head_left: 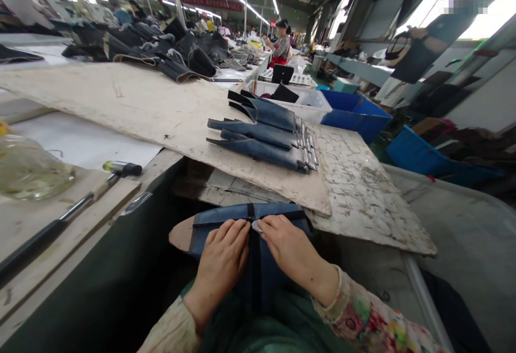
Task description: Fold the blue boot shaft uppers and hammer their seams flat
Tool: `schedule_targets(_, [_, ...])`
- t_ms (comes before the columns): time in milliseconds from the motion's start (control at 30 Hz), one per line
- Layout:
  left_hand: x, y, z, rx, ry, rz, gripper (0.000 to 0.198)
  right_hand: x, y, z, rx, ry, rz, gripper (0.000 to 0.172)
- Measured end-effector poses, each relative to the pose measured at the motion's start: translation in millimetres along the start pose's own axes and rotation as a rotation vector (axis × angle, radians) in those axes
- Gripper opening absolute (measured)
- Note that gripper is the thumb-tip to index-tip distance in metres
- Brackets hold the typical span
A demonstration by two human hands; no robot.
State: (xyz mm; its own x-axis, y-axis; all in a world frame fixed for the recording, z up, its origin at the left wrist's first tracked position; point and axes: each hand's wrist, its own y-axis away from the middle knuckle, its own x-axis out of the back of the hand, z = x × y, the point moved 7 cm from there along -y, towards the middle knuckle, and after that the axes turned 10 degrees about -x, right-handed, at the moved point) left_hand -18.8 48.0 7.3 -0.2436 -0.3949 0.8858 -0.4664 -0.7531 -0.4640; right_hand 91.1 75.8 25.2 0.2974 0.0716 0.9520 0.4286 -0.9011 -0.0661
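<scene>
Across my lap lies a blue leather boot upper (226, 214) with a tan pointed end (182, 233) on the left. Black strips cross on it, one (255, 267) running down its middle. My left hand (223, 259) has its fingers curled and pressed together on the leather beside this crossing. On the other side, my right hand (292, 253) is closed, with thumb and fingers pinching a small whitish piece (256, 227) against the upper. The fingertips of both hands nearly meet, and part of the leather under them is hidden.
Several blue leather pieces (258, 132) lie stacked on a pale board (161, 111) ahead. A hammer (72, 208) and a clear jar (32, 170) are at left. White (310, 108) and blue bins (355, 116) stand behind. Other people (280, 47) are farther off.
</scene>
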Motion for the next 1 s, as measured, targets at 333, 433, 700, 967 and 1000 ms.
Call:
schedule_targets(333, [-1.0,-1,1,0.02,-0.01,-0.014,0.034,-1,-5,5,-0.031,-0.015,0.001,0.032])
schedule_targets(433, [0.1,-2,3,0.016,-0.021,-0.015,0.033,-2,-8,3,-0.063,0.044,-0.017,0.032])
schedule_targets(700, [0.3,-3,3,0.04,-0.053,-0.019,0.033,-8,-16,0,-0.043,0.239,0.014,0.036])
schedule_targets(967, [11.2,9,-9,0.103,-0.066,0.014,0.033,7,-17,10,0.056,-0.019,0.118,0.029])
schedule_targets(1000, [11.9,10,-10,0.107,-0.07,0.013,0.033,9,-16,5,0.097,-0.052,0.125,0.029])
